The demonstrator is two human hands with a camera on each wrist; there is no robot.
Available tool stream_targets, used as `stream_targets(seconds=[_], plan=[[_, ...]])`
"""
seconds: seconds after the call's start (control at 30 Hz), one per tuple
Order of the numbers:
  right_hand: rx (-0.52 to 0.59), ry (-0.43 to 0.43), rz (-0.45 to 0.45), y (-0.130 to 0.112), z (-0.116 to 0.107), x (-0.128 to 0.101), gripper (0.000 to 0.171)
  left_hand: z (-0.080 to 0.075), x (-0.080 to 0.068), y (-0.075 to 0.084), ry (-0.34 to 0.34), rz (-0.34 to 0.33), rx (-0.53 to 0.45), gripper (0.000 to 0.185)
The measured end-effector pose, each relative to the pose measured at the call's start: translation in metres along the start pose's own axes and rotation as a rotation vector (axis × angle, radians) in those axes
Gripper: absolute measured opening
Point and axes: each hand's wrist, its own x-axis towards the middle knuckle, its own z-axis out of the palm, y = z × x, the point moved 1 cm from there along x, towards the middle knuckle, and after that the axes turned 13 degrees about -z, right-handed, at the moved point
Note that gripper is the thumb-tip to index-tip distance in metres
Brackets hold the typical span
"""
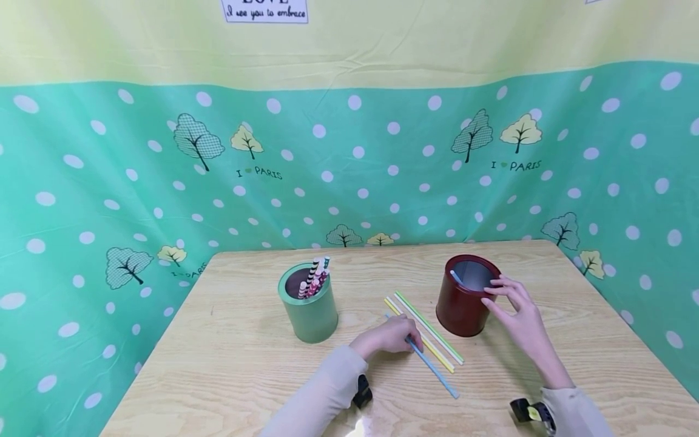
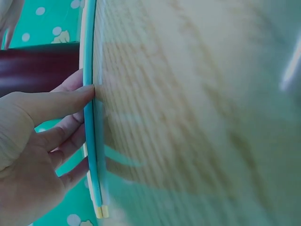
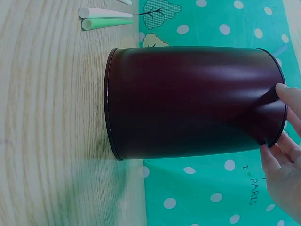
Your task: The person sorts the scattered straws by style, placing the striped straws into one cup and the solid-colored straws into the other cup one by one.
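Note:
My left hand [image 1: 395, 335] pinches a blue straw [image 1: 439, 376] between thumb and fingers, low over the wooden table. The same straw [image 2: 89, 47] runs upright through the left wrist view, close to the tabletop. With its thumb and fingertips my right hand [image 1: 519, 312] holds the rim of a dark red canister [image 1: 461, 312], which stands upright. One blue straw [image 1: 456, 278] leans inside that canister. Between the left hand and the canister lie a yellow straw [image 1: 446, 364], a white straw [image 1: 437, 335] and a green straw [image 1: 423, 318], roughly side by side.
A green canister [image 1: 311, 315] stands left of the hands, with several patterned straws [image 1: 314, 282] in it. The wooden table [image 1: 229, 346] ends at a green dotted cloth [image 1: 377, 212] hanging behind and beside it.

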Motion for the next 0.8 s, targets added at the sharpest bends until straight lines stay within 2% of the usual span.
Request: stream_targets(seconds=[0.13, 0.3, 0.53, 0.67, 0.8], plan=[[0.05, 0.024, -0.029, 0.006, 0.001, -0.003, 0.022, -0.001, 0.0, 0.002, -0.012, -0.02, 0.025, 0.015], [0.041, 0.013, -0.028, 0.009, 0.001, -0.003, 0.024, -0.001, 0.0, 0.003, -0.033, -0.039, 0.01, 0.014], [0.071, 0.03, -0.043, 0.047, 0.007, -0.01, 0.026, 0.0, 0.001, 0.001, -0.024, -0.038, -0.01, 0.016], [0.096, 0.034, -0.044, 0.042, 0.006, -0.01, 0.026, 0.001, 0.002, 0.001, -0.015, -0.033, -0.018, 0.016], [0.045, 0.021, -0.017, 0.015, 0.002, -0.005, 0.024, 0.001, 0.002, 0.001, -0.005, -0.02, -0.025, 0.017]])
